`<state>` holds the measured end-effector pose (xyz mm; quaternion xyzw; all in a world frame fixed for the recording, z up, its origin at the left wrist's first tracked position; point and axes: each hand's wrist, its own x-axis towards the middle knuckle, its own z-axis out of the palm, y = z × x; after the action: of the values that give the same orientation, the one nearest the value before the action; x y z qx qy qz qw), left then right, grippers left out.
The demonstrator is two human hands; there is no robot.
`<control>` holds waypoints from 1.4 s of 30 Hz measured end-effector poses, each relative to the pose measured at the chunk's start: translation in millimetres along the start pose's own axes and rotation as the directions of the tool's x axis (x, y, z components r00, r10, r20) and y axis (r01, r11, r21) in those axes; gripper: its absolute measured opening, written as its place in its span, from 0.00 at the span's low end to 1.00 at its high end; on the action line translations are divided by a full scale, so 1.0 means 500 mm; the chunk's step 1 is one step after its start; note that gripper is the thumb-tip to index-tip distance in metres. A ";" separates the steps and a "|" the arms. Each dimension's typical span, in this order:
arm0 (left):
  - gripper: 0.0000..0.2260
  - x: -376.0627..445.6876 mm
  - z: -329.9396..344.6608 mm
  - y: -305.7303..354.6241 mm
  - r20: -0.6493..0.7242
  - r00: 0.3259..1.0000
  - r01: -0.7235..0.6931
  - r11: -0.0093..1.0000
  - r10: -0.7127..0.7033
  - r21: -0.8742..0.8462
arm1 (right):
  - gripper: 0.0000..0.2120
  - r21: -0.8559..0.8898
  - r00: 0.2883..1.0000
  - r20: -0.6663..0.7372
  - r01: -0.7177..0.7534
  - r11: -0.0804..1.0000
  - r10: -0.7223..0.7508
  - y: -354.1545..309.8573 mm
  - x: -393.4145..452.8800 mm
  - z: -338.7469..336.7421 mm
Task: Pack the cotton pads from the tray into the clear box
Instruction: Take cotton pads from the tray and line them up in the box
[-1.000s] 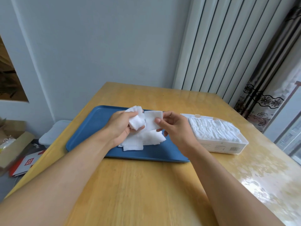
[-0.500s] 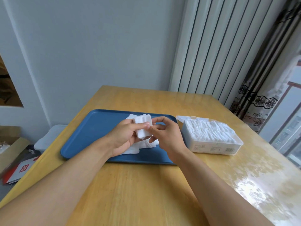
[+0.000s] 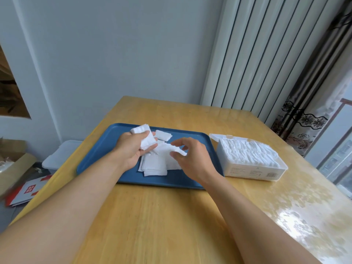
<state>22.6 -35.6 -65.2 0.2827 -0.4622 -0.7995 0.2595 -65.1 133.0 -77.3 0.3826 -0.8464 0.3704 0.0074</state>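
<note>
Head view: right hand (image 3: 190,159) left the held cotton pads (image 3: 145,139).

A light wooden desk (image 3: 171,216) with a glossy top carries two things. A blue tray (image 3: 99,161) lies flat on it beneath both grips, the left grip (image 3: 133,149) and the right grip (image 3: 192,159) over its middle. Just right of the right grip, a clear box (image 3: 255,171) sits beside the tray's edge, its lid open.

the right hand (image 3: 190,157) has let go of the stack (image 3: 145,139) and dropped toward 5 o'clock, over the loose pads (image 3: 154,164).
</note>
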 end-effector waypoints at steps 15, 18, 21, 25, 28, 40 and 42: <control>0.09 0.015 -0.012 0.002 -0.096 0.994 -0.049 0.998 0.052 0.039 | 0.13 -0.108 0.999 0.045 0.017 0.994 -0.013 -0.014 0.061 0.028; 0.10 0.017 -0.013 0.004 -0.063 0.991 -0.113 0.986 0.122 0.120 | 0.08 0.047 0.995 -0.094 0.033 0.998 -0.029 -0.022 0.049 -0.015; 0.07 0.001 -0.002 0.001 0.029 0.988 -0.151 0.958 0.149 0.243 | 0.09 0.044 0.985 0.064 0.159 0.986 -0.162 -0.032 0.024 -0.059; 0.08 -0.032 0.022 -0.012 0.238 0.969 -0.145 0.922 0.060 0.360 | 0.08 0.110 0.971 0.100 0.206 0.972 -0.217 -0.028 0.005 -0.068; 0.12 -0.047 0.035 -0.017 0.323 0.946 -0.106 0.925 -0.019 0.364 | 0.05 0.177 0.989 0.025 0.140 0.974 -0.147 -0.020 0.002 -0.060; 0.19 -0.065 0.054 -0.028 0.369 0.919 0.031 0.959 -0.138 0.282 | 0.06 0.416 0.999 -0.045 0.046 0.908 -0.030 -0.007 0.002 -0.059; 0.22 -0.064 0.054 -0.029 0.417 0.891 0.065 0.957 -0.183 0.281 | 0.07 0.400 0.998 -0.061 0.040 0.916 -0.017 -0.005 0.003 -0.057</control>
<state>24.2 8.1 -60.0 0.1563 -0.5902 -0.7899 0.0577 -72.3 149.3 -54.7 0.3777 -0.7464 0.5463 -0.0421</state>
